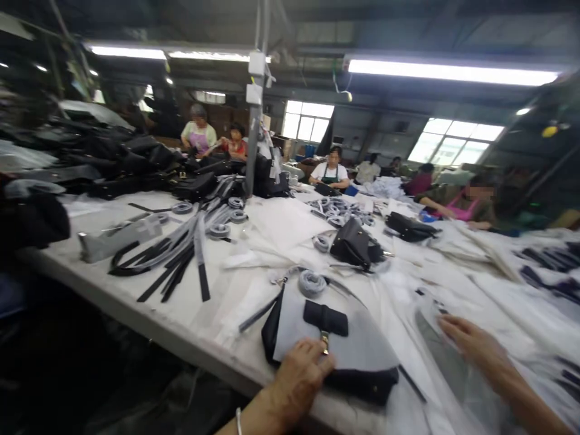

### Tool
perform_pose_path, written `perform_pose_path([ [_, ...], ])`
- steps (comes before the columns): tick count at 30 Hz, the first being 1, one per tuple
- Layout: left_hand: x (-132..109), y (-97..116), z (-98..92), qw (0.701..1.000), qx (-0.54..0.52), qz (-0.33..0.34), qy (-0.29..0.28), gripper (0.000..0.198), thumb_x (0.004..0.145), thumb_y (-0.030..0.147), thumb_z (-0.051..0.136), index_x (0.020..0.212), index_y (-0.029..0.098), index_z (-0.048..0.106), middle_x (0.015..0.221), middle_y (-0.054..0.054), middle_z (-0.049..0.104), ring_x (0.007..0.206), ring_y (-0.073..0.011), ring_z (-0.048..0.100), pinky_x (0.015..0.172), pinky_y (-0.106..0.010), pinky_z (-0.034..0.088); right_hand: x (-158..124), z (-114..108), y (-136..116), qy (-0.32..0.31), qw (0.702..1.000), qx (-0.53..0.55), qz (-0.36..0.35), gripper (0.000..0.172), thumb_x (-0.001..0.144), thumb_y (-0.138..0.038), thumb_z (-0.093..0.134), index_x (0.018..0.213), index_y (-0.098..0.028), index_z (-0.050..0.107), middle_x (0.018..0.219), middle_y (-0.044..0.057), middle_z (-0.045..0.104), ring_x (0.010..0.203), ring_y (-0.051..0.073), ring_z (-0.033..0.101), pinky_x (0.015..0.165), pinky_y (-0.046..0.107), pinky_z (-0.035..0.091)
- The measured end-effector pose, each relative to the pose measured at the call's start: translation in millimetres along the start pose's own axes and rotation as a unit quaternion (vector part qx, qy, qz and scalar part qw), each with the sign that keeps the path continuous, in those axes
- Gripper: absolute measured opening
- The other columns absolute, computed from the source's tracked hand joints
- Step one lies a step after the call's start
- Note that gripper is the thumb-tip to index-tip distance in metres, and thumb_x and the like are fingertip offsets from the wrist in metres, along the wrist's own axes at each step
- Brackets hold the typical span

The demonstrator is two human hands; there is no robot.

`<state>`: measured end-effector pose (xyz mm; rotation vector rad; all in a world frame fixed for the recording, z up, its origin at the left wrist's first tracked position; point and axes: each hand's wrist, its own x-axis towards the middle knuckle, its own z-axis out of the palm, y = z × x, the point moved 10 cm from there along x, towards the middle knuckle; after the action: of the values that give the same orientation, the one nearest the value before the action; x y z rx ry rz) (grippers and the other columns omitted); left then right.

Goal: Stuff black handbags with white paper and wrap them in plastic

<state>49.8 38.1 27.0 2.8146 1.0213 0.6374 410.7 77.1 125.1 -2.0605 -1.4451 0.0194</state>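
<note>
A black handbag (362, 382) lies at the near edge of the white table (149, 314), covered by a grey-white sheet (362, 344) with its black flap (325, 318) poking through. My left hand (299, 377) rests on the bag's front, fingers curled at the metal clasp (325, 343) under the flap. My right hand (473, 344) lies flat on a clear plastic bag (446, 362) to the right, fingers stretched out. A coiled grey strap (312, 282) sits just behind the handbag.
Another black handbag (356, 244) stands mid-table, a third (410, 226) further right. Black straps (181, 260) and grey coils (229, 217) lie at left, stacked black bags (113, 163) behind. A pole (254, 121) rises from the table. Several people work at the far side.
</note>
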Motion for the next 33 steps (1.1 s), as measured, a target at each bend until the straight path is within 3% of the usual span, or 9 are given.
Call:
perform_pose_path([
  [3,4.4,11.7,0.1,0.990,0.126,0.053,-0.021,0.028,0.099,0.022,0.049,0.127,0.019,0.052,0.125,-0.012,0.061,0.104,-0.0222,0.062,0.094,-0.037,0.050,-4.5,16.5,15.9,-0.081,0.994,-0.017,0.078,0.027,0.085,-0.040,0.056,0.079,-0.022,0.076,0.065,0.007,0.073,0.063,0.025,0.070,0.058,0.033,0.050],
  [6,9.6,16.3,2.1,0.981,0.174,0.069,-0.043,0.026,0.098,0.019,0.047,0.122,0.014,0.055,0.120,-0.018,0.063,0.095,-0.0251,0.064,0.080,-0.038,0.054,-21.4,26.8,-13.0,-0.064,0.997,-0.029,0.037,0.032,0.082,-0.044,0.057,0.094,-0.022,0.077,0.069,0.004,0.073,0.071,0.026,0.071,0.067,0.034,0.051],
  [10,16.1,21.9,10.5,0.977,0.195,0.067,-0.055,0.032,0.098,0.014,0.044,0.129,0.013,0.051,0.117,-0.021,0.063,0.093,-0.0273,0.065,0.074,-0.039,0.054,-64.8,23.1,-107.7,0.009,0.985,-0.052,-0.167,0.043,0.095,-0.038,0.044,0.130,-0.022,0.064,0.093,0.007,0.074,0.080,0.022,0.070,0.071,0.030,0.051],
  [13,17.6,23.8,17.1,0.973,0.217,0.058,-0.056,0.039,0.097,0.014,0.045,0.136,0.017,0.045,0.115,-0.020,0.064,0.093,-0.0282,0.066,0.073,-0.039,0.054,-90.3,60.2,-184.6,-0.107,0.939,-0.120,-0.303,0.045,0.102,-0.019,0.032,0.137,-0.028,0.057,0.111,0.006,0.070,0.087,0.017,0.069,0.071,0.024,0.048],
  [16,17.4,25.5,21.4,0.967,0.243,0.057,-0.054,0.041,0.096,0.014,0.047,0.136,0.017,0.045,0.114,-0.021,0.064,0.095,-0.0299,0.066,0.072,-0.042,0.054,-84.5,109.2,-211.6,-0.220,0.910,-0.207,-0.285,0.038,0.100,-0.012,0.037,0.118,-0.024,0.068,0.116,0.009,0.068,0.101,0.020,0.066,0.079,0.027,0.048],
  [21,22.2,28.5,21.3,0.959,0.277,0.050,-0.044,0.033,0.096,0.015,0.047,0.129,0.017,0.051,0.108,-0.018,0.064,0.091,-0.0309,0.066,0.066,-0.042,0.055,-42.2,146.2,-173.1,-0.245,0.924,-0.244,-0.164,0.018,0.098,-0.024,0.056,0.103,-0.011,0.068,0.113,0.012,0.067,0.097,0.023,0.066,0.085,0.039,0.054],
  [26,29.5,34.6,20.1,0.955,0.291,0.046,-0.022,0.023,0.094,0.017,0.050,0.116,0.015,0.059,0.102,-0.017,0.064,0.075,-0.0282,0.067,0.056,-0.038,0.053,-13.1,101.9,-114.9,-0.205,0.950,-0.224,-0.072,0.031,0.100,-0.017,0.044,0.121,-0.015,0.066,0.116,0.013,0.067,0.104,0.022,0.065,0.091,0.035,0.050],
  [29,30.3,36.1,20.1,0.951,0.306,0.038,0.003,0.022,0.093,0.017,0.051,0.112,0.011,0.061,0.100,-0.019,0.065,0.077,-0.0312,0.067,0.058,-0.044,0.054,-19.1,74.5,-116.6,-0.173,0.962,-0.187,-0.095,0.044,0.096,-0.012,0.035,0.127,-0.018,0.066,0.125,0.011,0.065,0.113,0.020,0.062,0.099,0.028,0.044],
  [33,25.8,40.7,21.2,0.933,0.355,0.062,0.015,0.026,0.095,0.027,0.052,0.115,0.012,0.061,0.099,-0.016,0.065,0.080,-0.0301,0.067,0.060,-0.042,0.055,-52.9,96.2,-142.1,-0.171,0.953,-0.114,-0.220,0.039,0.092,-0.026,0.040,0.112,-0.025,0.073,0.112,0.008,0.068,0.105,0.022,0.064,0.090,0.031,0.050],
])
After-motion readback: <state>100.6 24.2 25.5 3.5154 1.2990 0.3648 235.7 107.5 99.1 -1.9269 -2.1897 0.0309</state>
